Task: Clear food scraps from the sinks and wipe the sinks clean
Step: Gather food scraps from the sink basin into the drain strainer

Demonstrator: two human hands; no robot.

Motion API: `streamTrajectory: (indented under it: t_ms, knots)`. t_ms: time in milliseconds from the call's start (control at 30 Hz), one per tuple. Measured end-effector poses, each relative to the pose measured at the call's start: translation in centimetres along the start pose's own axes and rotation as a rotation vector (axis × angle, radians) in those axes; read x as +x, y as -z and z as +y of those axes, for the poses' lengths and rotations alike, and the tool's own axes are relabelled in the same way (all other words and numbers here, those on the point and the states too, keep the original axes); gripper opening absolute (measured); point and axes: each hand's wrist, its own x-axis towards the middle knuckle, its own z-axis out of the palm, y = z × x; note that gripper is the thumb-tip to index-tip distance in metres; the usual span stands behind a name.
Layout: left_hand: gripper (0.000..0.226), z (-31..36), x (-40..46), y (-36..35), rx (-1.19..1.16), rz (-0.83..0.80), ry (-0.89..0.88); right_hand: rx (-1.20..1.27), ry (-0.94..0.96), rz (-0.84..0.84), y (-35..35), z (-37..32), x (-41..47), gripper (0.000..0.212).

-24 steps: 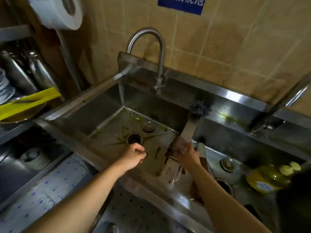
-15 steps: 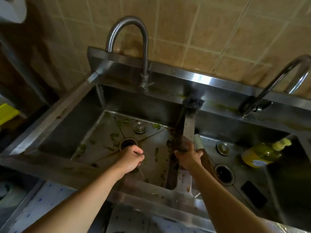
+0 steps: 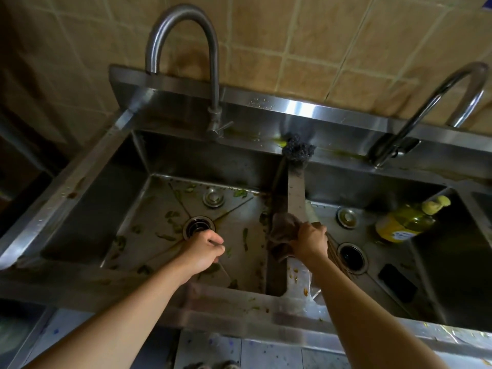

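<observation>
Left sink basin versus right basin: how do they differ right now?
The left basin has green scraps strewn around its drain; the right basin shows few. The right basin holds a yellow bottle; the left basin holds none. Both are steel, each with an open drain.

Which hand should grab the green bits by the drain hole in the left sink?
Probably the left hand: it is already down in the left sink beside the drain, among the green scraps. The right hand grips a cloth on the divider.
</observation>
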Motion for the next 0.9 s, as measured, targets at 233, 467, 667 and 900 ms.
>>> streamTrajectory:
  t_ms: [233,467,667,900]
  knots:
    - [0.018,1.9,-2.2,0.7,0.015,0.058,-0.036,0.149,0.173,0.066,1.9,-0.9,-1.4,0.018]
    - [0.036,2.5,-3.6,2.7,-0.064,0.101,-0.026,0.474,0.428,-0.081,4.4,-6.8,-2.6,0.033]
    - [0.060,3.3,-3.0,7.1,-0.574,-0.006,0.200,0.790,0.538,-0.411,4.6,-13.9,-4.6,0.035]
    - [0.054,0.7,0.5,14.7,-1.217,-0.197,0.204,0.742,0.470,-0.336,-0.9,-23.6,-5.0,0.036]
